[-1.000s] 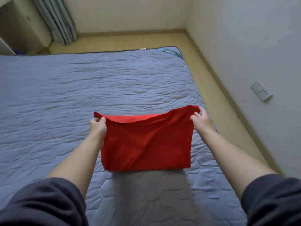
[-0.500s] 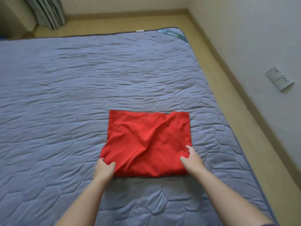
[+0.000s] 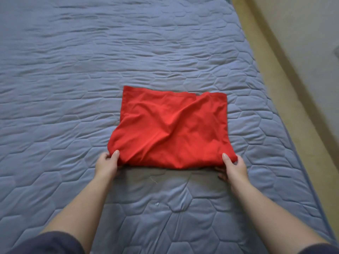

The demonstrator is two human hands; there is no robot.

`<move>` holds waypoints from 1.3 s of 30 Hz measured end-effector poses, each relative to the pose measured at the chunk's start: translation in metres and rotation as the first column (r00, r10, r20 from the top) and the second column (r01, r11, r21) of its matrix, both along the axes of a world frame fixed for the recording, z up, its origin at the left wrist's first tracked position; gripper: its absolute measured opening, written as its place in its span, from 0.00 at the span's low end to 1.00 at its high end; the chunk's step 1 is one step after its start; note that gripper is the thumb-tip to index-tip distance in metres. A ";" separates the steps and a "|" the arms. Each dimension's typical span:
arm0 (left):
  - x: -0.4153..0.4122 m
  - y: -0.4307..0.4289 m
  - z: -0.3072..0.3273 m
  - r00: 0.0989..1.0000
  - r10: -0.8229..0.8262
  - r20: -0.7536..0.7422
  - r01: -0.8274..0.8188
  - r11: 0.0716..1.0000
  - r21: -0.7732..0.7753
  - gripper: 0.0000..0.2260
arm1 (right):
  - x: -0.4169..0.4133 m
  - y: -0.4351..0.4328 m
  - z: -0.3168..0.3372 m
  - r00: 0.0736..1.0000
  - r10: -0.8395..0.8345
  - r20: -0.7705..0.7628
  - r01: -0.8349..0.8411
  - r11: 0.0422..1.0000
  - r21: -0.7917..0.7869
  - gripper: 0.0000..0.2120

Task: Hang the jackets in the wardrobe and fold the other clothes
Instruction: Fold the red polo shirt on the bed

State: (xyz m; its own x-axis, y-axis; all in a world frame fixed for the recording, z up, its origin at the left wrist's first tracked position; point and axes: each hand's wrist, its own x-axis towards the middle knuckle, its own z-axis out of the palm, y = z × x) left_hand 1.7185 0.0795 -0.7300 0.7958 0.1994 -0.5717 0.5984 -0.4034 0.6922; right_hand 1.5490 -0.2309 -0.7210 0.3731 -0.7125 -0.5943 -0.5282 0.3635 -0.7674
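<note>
Two near corners of the folded red garment [image 3: 170,129], lying mid-frame on the mattress [image 3: 73,88], are pinched thumb-over by our left hand [image 3: 107,165] and right hand [image 3: 233,166]; lifting unevenly, we could spill the folds.

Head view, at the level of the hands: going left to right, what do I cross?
left hand → red garment → right hand → floor. The mattress runs under all but the floor, so it is left out.

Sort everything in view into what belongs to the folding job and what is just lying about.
Job: red garment; left hand and right hand, pinching its near corners.
Around: blue mattress under it, floor, wall.
</note>
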 end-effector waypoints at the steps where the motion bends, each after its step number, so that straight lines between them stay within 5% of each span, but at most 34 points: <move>1: 0.003 0.002 0.001 1.000 -0.020 -0.008 0.020 1.000 0.023 0.09 | 0.000 -0.002 0.000 0.999 0.034 -0.019 -0.035 0.998 -0.049 0.01; 7: -0.043 0.046 0.019 0.992 0.109 -0.069 -0.108 0.994 0.016 0.12 | -0.066 -0.026 -0.015 0.935 0.165 -0.315 -0.246 0.939 -0.239 0.08; 11: -0.112 0.070 0.021 0.963 0.182 -0.200 -0.193 0.980 -0.038 0.12 | -0.124 -0.001 -0.015 0.920 0.207 -0.333 -0.252 0.963 -0.095 0.04; 15: -0.148 0.078 0.020 0.953 0.242 -0.181 -0.236 0.970 0.054 0.11 | -0.158 0.018 -0.011 0.923 0.169 -0.346 -0.191 0.981 -0.030 0.09; 20: -0.153 0.085 0.021 0.957 0.067 -0.281 -0.030 0.990 0.135 0.04 | -0.164 0.019 0.000 0.802 0.417 -0.427 -0.422 0.902 0.089 0.03; 30: -0.033 0.013 0.018 0.925 -0.381 0.012 0.350 0.863 0.365 0.23 | -0.019 -0.027 -0.014 0.947 0.243 -0.209 -0.262 0.962 -0.071 0.14; 35: 0.026 -0.022 -0.010 0.932 -0.333 0.145 0.279 0.912 0.300 0.27 | 0.033 -0.051 -0.028 0.988 0.137 -0.074 -0.146 0.982 -0.122 0.10; 39: 0.057 -0.029 -0.018 0.894 -0.311 0.322 0.150 0.885 0.440 0.14 | 0.050 -0.070 -0.034 0.987 0.114 -0.116 -0.150 0.909 -0.389 0.11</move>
State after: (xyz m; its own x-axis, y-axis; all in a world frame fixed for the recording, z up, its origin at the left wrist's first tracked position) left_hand 1.7757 0.0504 -0.7482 0.9827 0.1264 -0.1357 0.1829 -0.7825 0.5952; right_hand 1.5987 -0.3011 -0.7552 0.4390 -0.8436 -0.3092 -0.6225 -0.0374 -0.7817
